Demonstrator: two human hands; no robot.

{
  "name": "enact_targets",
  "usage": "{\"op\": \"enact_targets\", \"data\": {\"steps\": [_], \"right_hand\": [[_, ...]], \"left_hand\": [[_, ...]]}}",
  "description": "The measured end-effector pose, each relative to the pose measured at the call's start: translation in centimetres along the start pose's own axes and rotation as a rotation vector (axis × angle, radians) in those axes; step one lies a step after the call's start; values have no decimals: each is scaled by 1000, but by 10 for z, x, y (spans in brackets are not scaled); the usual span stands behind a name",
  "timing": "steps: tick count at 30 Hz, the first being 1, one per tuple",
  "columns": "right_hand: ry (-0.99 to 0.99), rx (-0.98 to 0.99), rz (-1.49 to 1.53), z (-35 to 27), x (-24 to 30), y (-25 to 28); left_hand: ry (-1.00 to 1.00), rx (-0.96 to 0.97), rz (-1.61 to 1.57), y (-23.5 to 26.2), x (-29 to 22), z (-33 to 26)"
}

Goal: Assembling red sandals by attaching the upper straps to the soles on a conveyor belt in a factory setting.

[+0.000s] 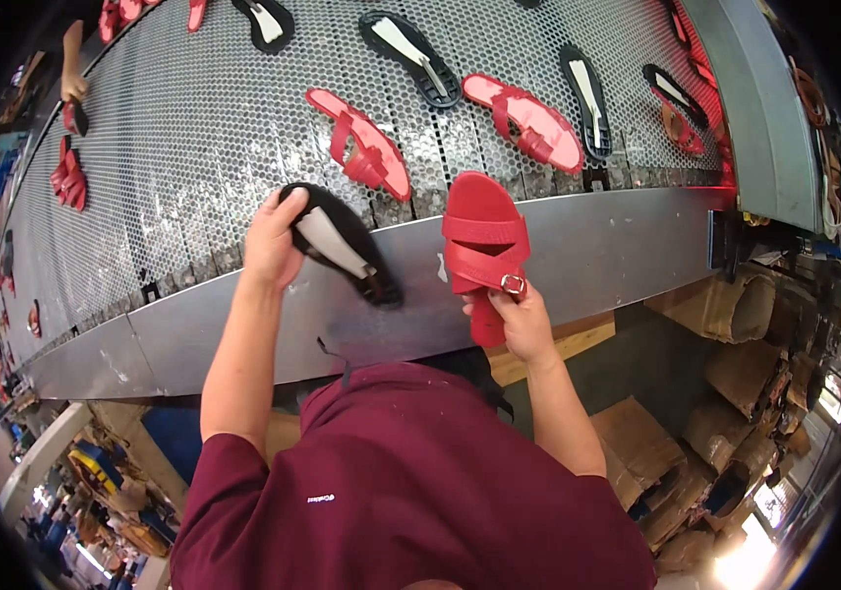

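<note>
My left hand grips a black shoe sole by its wide end, the thumb on top. A pale strip runs along the middle of this sole, and its far end is blurred. In my right hand is a red sandal, held upright by the heel end next to its silver buckle. Both pieces are over the metal ledge, apart from each other. Just beyond them on the mesh conveyor lie a red sandal upper with a pink underside and a similar one to its right.
Several black soles, one of them a sole at the back, lie on the mesh conveyor. Another person's hand holds a shoe piece at the far left. A grey machine housing stands right; cardboard boxes sit below it.
</note>
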State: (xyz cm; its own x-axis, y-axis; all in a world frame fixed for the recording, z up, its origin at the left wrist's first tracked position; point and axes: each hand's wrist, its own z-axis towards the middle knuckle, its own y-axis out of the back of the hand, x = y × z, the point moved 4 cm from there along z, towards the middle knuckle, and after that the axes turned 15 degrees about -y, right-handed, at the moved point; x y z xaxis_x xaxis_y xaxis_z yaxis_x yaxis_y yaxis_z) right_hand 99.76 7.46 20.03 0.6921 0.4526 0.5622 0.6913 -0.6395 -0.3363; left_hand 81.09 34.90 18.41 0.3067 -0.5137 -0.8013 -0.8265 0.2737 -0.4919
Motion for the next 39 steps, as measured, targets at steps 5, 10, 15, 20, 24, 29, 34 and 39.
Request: {"op": "enact_targets", "data": {"steps": [5,10,15,20,24,29,34,39], "right_hand": [[5,52,29,28,-23,-6],[-92,93,7,44,-33,-18],[-100,169,-35,56,-33,-26],[-142,201,-41,63,-35,-26],[-128,228,-43,65,-30,-24],[-130,237,-34,66,-27,-20],[-117,232,-47,67,-23,-14],[-139,197,-78,68,-22,-7]], "left_hand": [[99,-57,-123,-16,59,4],[124,60,-168,-31,73,6],[104,296,-241,-47,70,4],[153,303,-68,-58,72,4],[206,283,-49,-61,73,5],[240,286,-46,-71,73,5],[243,279,-15,-77,77,6],[240,275,7,-82,80,7]]}}
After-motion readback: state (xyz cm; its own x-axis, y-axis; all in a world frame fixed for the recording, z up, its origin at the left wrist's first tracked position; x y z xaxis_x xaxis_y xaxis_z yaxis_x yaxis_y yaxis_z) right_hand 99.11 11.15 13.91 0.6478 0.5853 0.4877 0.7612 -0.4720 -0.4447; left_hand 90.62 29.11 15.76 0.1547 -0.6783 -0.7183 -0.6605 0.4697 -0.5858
